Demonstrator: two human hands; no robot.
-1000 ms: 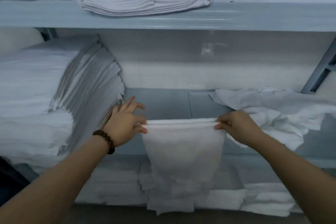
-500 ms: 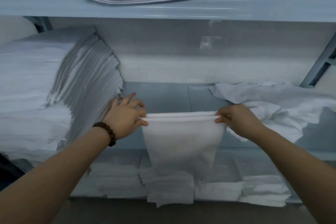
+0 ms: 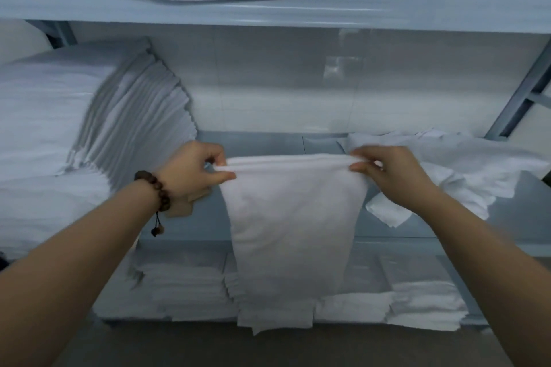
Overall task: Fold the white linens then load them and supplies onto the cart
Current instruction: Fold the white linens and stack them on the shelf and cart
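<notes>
While I pinch the folded top edge of the towel (image 3: 293, 217) with my left hand (image 3: 193, 171) and right hand (image 3: 390, 176), it hangs before the shelf (image 3: 268, 143), so gravity straightens it for folding.

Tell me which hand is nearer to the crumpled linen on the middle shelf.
Right. The right hand pinches a corner of the towel beside the crumpled linen; the left hand pinches the other corner, across the towel from it.
</notes>
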